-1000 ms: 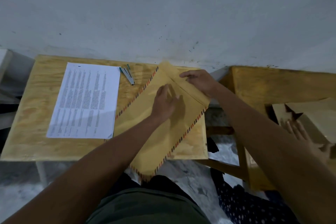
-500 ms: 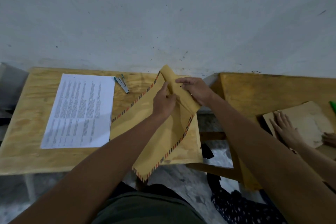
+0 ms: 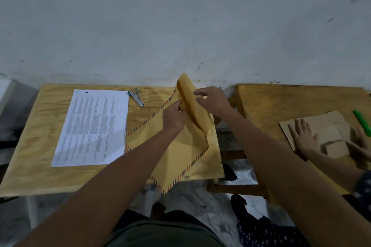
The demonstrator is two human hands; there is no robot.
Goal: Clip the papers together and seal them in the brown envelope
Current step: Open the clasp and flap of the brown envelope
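Note:
A brown envelope (image 3: 180, 152) with a red and blue striped border lies at an angle on the right part of the wooden table (image 3: 38, 130), one corner hanging over the front edge. My left hand (image 3: 173, 116) pinches its front layer near the mouth. My right hand (image 3: 212, 100) grips the flap, which stands raised. White printed papers (image 3: 92, 126) lie flat on the table to the left, apart from both hands. A small silver and blue stapler (image 3: 136, 97) rests just beyond the papers' top right corner.
A second wooden table (image 3: 281, 106) stands to the right across a narrow gap. Another person's hands (image 3: 305, 138) press on cardboard pieces (image 3: 329, 126) there, beside a green marker (image 3: 362, 124). A grey wall runs directly behind both tables.
My hands have lifted the flap from lying flat to standing up and pulled the envelope's mouth apart. The view has tilted upward.

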